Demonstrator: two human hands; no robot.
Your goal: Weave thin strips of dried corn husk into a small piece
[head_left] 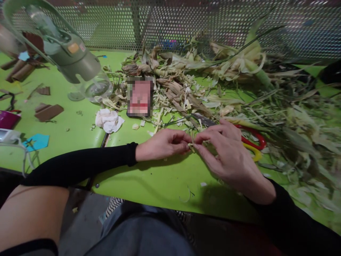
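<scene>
Between my two hands, just above the green table [149, 185], is a small pale-green strip of corn husk [192, 146]. My left hand [166, 145] pinches it from the left with thumb and forefinger. From the right, the fingertips of my right hand [226, 151] close on the same strip. Scissors with red and yellow handles [253, 137] lie partly hidden behind my right hand, blades pointing left. Dry and green corn husks [183, 94] are heaped behind and to the right of my hands.
A phone [140, 96] lies among the scraps. Left of it are a crumpled tissue [109, 120] and a green bottle [77, 57] with a handle. Farther left are brown cardboard pieces [48, 112], a blue paper piece [37, 141] and a white cable [28, 156]. A perforated metal screen [112, 26] borders the back.
</scene>
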